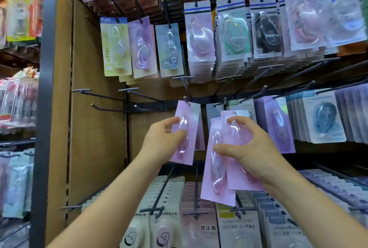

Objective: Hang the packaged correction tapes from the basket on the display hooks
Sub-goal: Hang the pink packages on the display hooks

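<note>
Fingers point(171, 121), left hand point(162, 144): curled on the left edge of the single pink pack, thumb across its blister.
Empty hooks point(103, 96): far left of the middle row, bare, jutting from the brown back panel point(95, 148).
Yellow pack point(115, 48): upper row, above the empty hooks, marked PLUS, first of three slim cards side by side.
Single pink pack point(187, 120): correction tape in a clear blister, slightly tilted, top edge at the tip of the display hook point(186, 100); another pink card just behind.
Pink bundle point(217, 180): several pink correction tape packs fanned together, held clear of the hooks, just right of the single pink pack.
Fingers, right hand point(253, 148): wrapped round the pink bundle, thumb on the front, fingertips over the top card.
Purple packs point(278, 126): hanging just right of the right hand, partly behind it.
Blue-grey packs point(322, 120): thick row on hooks, far right.
</note>
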A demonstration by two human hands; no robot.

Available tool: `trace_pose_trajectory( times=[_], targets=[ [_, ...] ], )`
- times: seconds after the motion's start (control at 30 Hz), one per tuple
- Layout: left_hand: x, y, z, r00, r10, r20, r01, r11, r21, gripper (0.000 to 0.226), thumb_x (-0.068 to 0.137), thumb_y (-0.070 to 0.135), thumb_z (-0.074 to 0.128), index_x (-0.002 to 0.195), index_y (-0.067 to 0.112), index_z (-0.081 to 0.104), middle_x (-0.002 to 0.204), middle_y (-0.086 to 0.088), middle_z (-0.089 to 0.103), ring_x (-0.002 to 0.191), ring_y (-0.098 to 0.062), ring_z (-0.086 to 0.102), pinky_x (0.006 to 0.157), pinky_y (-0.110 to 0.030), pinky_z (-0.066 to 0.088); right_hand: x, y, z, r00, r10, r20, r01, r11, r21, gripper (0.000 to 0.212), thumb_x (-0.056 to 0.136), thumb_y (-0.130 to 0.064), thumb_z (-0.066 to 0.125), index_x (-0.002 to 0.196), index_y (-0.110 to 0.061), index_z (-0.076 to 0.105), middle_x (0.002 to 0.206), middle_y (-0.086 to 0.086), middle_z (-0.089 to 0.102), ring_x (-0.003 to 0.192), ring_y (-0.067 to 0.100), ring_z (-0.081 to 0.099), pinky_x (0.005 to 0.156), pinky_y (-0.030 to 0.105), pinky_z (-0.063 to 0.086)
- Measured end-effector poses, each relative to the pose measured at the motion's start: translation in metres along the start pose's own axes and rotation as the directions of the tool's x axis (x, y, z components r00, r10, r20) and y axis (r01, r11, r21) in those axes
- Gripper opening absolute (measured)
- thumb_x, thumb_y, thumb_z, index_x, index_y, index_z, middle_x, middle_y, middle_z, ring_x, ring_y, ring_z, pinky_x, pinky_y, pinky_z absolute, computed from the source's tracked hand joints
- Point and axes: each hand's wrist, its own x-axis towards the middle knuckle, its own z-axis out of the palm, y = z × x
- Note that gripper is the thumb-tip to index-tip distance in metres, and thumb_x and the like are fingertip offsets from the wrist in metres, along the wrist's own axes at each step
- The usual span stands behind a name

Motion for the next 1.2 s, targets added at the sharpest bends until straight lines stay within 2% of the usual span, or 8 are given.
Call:
trace_pose_trajectory(
  times=[0.33, 0.43, 0.57, 0.67, 0.77, 0.87, 1.03, 1.2],
  targets=[
    [0.094, -0.046, 0.047, 0.990, -0.113, 0.084, 0.101, 0.985, 0.141, 0.047, 0.086, 0.013, 0.073, 0.119, 0.031, 0.045, 0.118, -0.013, 0.061, 0.099, -0.031, 0.065, 0.080, -0.042, 0.059, 0.030, 0.015, -0.006, 0.999, 0.033, -0.016, -0.032, 0.998, 0.050, 0.061, 0.074, -0.015, 0.086, 0.122, -0.036, 0.054, 0.105, -0.014, 0.058, 0.075, 0.010, 0.057, 0.041, 0.010, 0.039],
    [0.102, -0.051, 0.054, 0.988, -0.124, 0.090, 0.101, 0.969, 0.224, 0.048, 0.090, 0.016, 0.069, 0.127, 0.028, 0.042, 0.119, -0.018, 0.062, 0.099, -0.033, 0.064, 0.068, -0.034, 0.053, 0.032, 0.022, -0.003, 0.997, 0.028, -0.069, -0.021, 0.995, 0.099, 0.059, 0.073, -0.017, 0.087, 0.118, -0.038, 0.056, 0.118, -0.009, 0.057, 0.090, 0.015, 0.060, 0.057, 0.018, 0.046],
    [0.087, -0.034, 0.047, 0.991, -0.125, 0.046, 0.102, 0.934, 0.342, 0.052, 0.098, 0.032, 0.057, 0.143, 0.017, 0.036, 0.125, -0.012, 0.060, 0.097, -0.024, 0.059, 0.076, -0.034, 0.048, 0.031, 0.027, -0.003, 0.993, 0.024, -0.119, -0.004, 0.986, 0.168, 0.053, 0.074, -0.016, 0.086, 0.113, -0.038, 0.058, 0.123, -0.007, 0.058, 0.103, 0.017, 0.061, 0.069, 0.026, 0.049],
    [0.042, -0.008, 0.032, 0.974, -0.118, 0.192, 0.106, 0.992, 0.073, 0.033, 0.100, 0.040, 0.051, 0.120, 0.015, 0.058, 0.106, -0.011, 0.068, 0.086, -0.020, 0.062, 0.080, -0.040, 0.055, 0.030, 0.028, -0.002, 0.991, -0.003, -0.137, 0.029, 0.981, 0.190, 0.053, 0.073, -0.015, 0.086, 0.111, -0.040, 0.057, 0.126, -0.007, 0.057, 0.107, 0.016, 0.060, 0.073, 0.026, 0.050],
    [0.001, 0.010, 0.025, 0.889, 0.005, 0.458, 0.059, 0.990, -0.125, 0.033, 0.093, 0.046, 0.062, 0.112, 0.020, 0.069, 0.099, -0.002, 0.076, 0.089, -0.013, 0.072, 0.081, -0.025, 0.057, 0.026, 0.026, 0.003, 0.991, -0.030, -0.134, 0.055, 0.982, 0.183, 0.055, 0.074, -0.015, 0.086, 0.115, -0.039, 0.058, 0.125, -0.011, 0.057, 0.110, 0.016, 0.060, 0.071, 0.022, 0.051],
    [-0.018, 0.008, 0.021, 0.914, 0.073, 0.399, 0.028, 0.970, -0.242, 0.027, 0.085, 0.025, 0.074, 0.111, 0.019, 0.071, 0.093, -0.001, 0.077, 0.085, -0.011, 0.073, 0.070, -0.018, 0.054, 0.022, 0.024, 0.007, 0.991, -0.051, -0.126, 0.072, 0.983, 0.167, 0.048, 0.077, -0.020, 0.083, 0.115, -0.038, 0.059, 0.122, -0.016, 0.056, 0.105, 0.010, 0.062, 0.071, 0.018, 0.051],
    [-0.032, -0.010, 0.014, 0.962, 0.027, 0.273, 0.067, 0.941, -0.331, 0.034, 0.082, 0.012, 0.075, 0.114, 0.019, 0.066, 0.094, -0.008, 0.077, 0.086, -0.028, 0.074, 0.074, -0.042, 0.057, 0.013, 0.022, 0.004, 0.990, -0.061, -0.129, 0.077, 0.990, 0.120, 0.030, 0.091, -0.025, 0.069, 0.116, -0.037, 0.060, 0.118, -0.018, 0.058, 0.099, 0.011, 0.063, 0.066, 0.017, 0.050],
    [-0.040, -0.019, -0.001, 0.980, 0.016, 0.196, 0.080, 0.880, -0.469, 0.040, 0.077, 0.010, 0.072, 0.113, 0.014, 0.057, 0.094, -0.013, 0.075, 0.083, -0.029, 0.073, 0.077, -0.049, 0.058, 0.001, 0.013, -0.003, 0.999, -0.012, -0.050, 0.013, 1.000, 0.017, 0.037, 0.084, -0.038, 0.074, 0.118, -0.041, 0.059, 0.114, -0.020, 0.058, 0.061, -0.005, 0.054, 0.047, 0.013, 0.043]
  ],
)
